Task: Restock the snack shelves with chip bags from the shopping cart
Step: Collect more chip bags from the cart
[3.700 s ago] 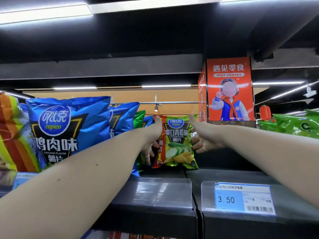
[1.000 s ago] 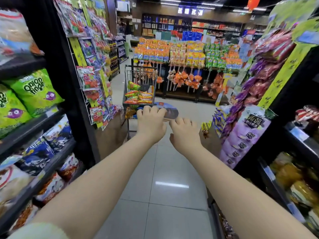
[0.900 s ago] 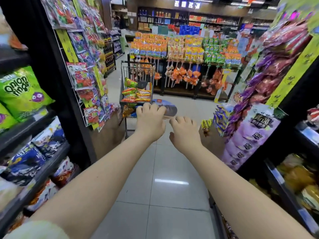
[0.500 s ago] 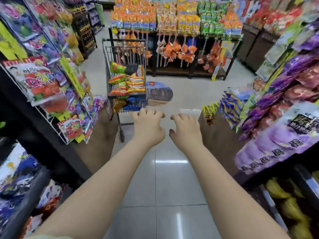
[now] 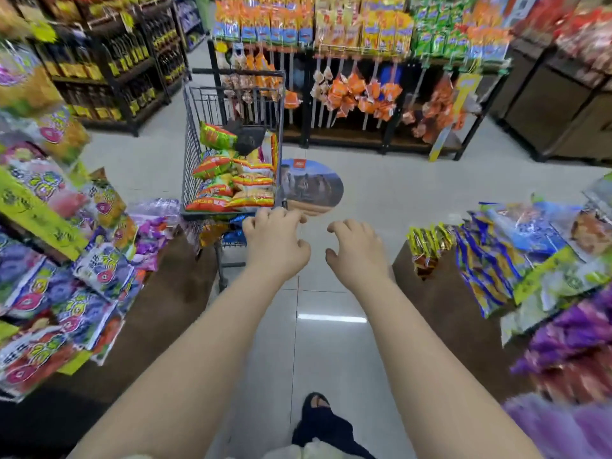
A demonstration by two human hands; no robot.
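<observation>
Both arms stretched ahead down aisle. Left hand and right hand: grip released, fingers loosely curled, nothing held; probably readying for next bag. Shopping cart parked at aisle mouth, left of centre, leaving walkway passable. Chip bags, orange and green, piled inside basket. Left fingertips near cart's near rim; contact unclear. Round floor sticker just beside cart.

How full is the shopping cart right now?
Partly full: chip bags lie piled inside the cart, the top of the pile sitting below its rim.

Side-shelf packets blurred — sweets, perhaps; cart base half-hidden.
</observation>
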